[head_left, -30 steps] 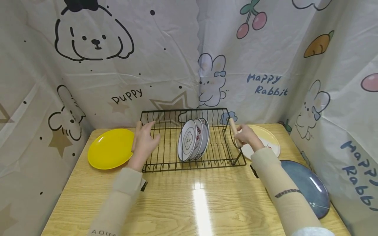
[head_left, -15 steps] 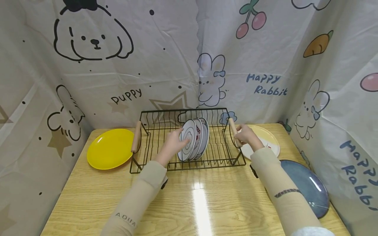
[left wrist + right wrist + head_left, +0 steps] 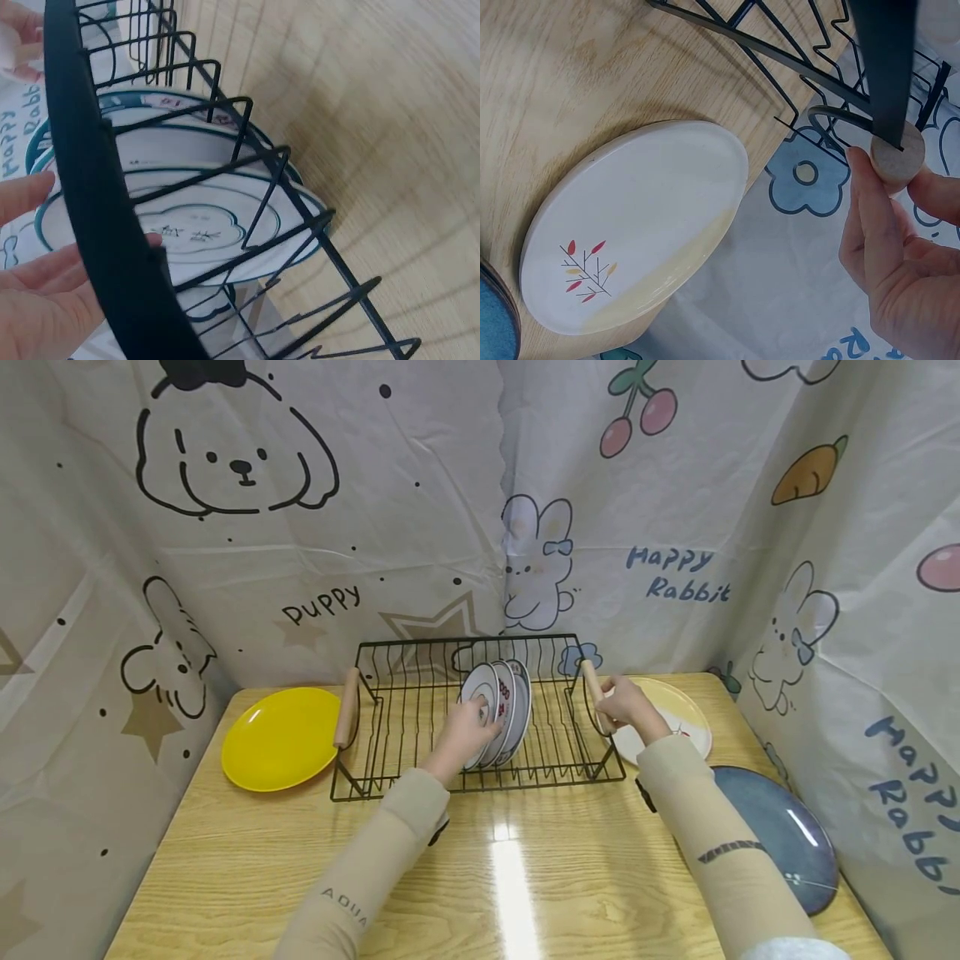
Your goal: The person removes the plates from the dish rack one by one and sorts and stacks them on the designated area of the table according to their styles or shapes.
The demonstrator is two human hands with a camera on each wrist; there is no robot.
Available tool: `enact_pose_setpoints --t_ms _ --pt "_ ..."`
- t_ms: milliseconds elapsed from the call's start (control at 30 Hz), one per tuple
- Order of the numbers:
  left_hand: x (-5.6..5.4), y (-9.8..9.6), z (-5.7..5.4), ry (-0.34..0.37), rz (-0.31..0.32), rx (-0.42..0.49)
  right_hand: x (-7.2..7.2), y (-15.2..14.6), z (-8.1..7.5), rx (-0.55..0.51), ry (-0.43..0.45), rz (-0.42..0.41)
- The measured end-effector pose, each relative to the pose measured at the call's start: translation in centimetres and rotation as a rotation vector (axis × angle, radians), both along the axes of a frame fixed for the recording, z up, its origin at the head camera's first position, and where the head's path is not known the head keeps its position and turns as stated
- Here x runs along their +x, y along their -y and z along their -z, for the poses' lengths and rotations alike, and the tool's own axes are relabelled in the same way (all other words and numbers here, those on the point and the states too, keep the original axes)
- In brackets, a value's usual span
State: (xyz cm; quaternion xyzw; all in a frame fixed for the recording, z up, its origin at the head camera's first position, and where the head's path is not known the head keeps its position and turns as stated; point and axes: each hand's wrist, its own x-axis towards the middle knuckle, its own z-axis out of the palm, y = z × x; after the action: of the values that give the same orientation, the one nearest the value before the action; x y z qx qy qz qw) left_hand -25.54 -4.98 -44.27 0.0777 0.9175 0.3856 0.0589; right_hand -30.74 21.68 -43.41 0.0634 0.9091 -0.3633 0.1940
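Observation:
Several white plates with dark rims stand upright together in a black wire dish rack (image 3: 408,789). My left hand (image 3: 465,731) is at the front-left plate (image 3: 477,678), its thumb by the rim and other fingers against the printed face. In the left wrist view the hand (image 3: 45,300) shows partly behind a dark bar, its fingers either side of the front plate's edge (image 3: 262,259). My right hand (image 3: 628,704) pinches the rack's right wooden handle (image 3: 591,681). The right wrist view shows the round handle end (image 3: 898,157) between thumb and fingers.
A yellow plate (image 3: 281,739) lies left of the rack, close to its left wooden handle (image 3: 346,710). A white and cream plate (image 3: 686,718) and a blue plate (image 3: 780,835) lie to the right. A printed curtain (image 3: 427,543) hangs behind the table (image 3: 420,877).
My left hand has left the rack's left handle and moved right to the plates. The front-left plate has shifted slightly right. My right hand has stayed on the right handle.

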Motion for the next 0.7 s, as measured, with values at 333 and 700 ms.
enact_pose_setpoints --t_ms 333,700 --pt "0.0 -1.5 0.7 -0.081 -0.057 -0.056 0.0 0.1 -0.1 -0.004 0.009 0.0" --pt "0.1 -2.2 1.3 -0.177 -0.106 -0.016 0.0 0.2 -0.1 0.011 0.011 0.005"
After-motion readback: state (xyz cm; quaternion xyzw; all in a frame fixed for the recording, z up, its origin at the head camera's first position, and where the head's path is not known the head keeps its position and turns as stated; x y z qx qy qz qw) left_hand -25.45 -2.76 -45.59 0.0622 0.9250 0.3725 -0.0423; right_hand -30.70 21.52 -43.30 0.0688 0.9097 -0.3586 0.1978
